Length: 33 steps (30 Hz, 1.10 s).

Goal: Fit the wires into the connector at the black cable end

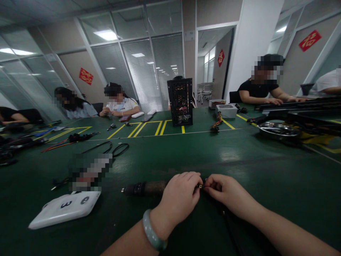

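My left hand [179, 195], with a pale green bangle [151, 231] at its wrist, has thumb and fingers closed around a small brass-coloured piece [200, 186]. A dark cylindrical tool like an electric screwdriver [145, 188], metal tip to the left, lies on the table beneath and beside that hand, which hides its right end. Close to the brass-coloured piece, the fingers of my right hand [223, 190] are pinched together, and what they hold is too small to name. Below my right hand a dark cable [226, 217] runs toward the near edge.
On the green table [149, 160], a white case marked 3 [66, 208] and a black cable [121, 149] lie left. Farther off stand a black computer case [181, 103] and a power supply [226, 111]. A metal bowl [278, 129] sits right. Several people work around the table.
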Each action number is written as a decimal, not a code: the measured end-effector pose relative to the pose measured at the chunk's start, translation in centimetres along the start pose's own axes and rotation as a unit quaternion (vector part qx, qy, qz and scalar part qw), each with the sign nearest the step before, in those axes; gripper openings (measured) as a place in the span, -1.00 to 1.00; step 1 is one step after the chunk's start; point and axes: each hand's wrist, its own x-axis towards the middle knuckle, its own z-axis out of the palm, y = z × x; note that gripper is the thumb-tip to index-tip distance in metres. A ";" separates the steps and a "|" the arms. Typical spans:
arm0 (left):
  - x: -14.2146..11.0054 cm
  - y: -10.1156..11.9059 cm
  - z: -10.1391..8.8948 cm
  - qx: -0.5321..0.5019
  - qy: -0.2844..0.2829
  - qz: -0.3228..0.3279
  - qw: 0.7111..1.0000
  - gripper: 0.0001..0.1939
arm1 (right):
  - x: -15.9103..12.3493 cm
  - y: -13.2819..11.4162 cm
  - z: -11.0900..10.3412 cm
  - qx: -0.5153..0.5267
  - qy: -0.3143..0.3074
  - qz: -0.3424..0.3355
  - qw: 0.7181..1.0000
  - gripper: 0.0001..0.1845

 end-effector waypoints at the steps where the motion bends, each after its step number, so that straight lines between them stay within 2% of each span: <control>1: 0.0 0.0 0.0 0.000 0.002 -0.007 1.000 -0.82 | 0.0 0.0 0.0 -0.002 0.000 0.000 1.000 -0.91; 6: 0.0 -0.1 0.1 0.004 0.003 -0.040 0.999 -0.83 | -0.1 -0.2 -0.1 -0.011 0.002 -0.001 1.000 -0.91; 12: 0.0 0.1 -0.2 0.008 -0.005 -0.009 1.000 -0.96 | -0.2 -0.4 -0.2 -0.030 -0.002 -0.001 1.000 -0.91; 17: 0.0 0.1 -0.1 0.013 -0.009 -0.001 1.000 -0.89 | -0.1 -0.3 -0.2 -0.027 -0.006 -0.004 1.000 -0.89; 25: -0.1 0.0 0.0 0.024 -0.009 -0.006 1.000 -0.90 | 0.0 -0.1 -0.2 -0.019 -0.014 0.001 1.000 -0.88; 30: 0.0 0.0 -0.2 0.017 -0.021 0.026 0.999 -0.93 | 0.1 0.0 -0.1 -0.021 -0.011 -0.005 1.000 -0.89; 33: 0.0 0.0 -0.2 0.011 -0.014 0.012 1.000 -0.91 | 0.2 0.0 -0.1 -0.024 -0.009 -0.005 1.000 -0.89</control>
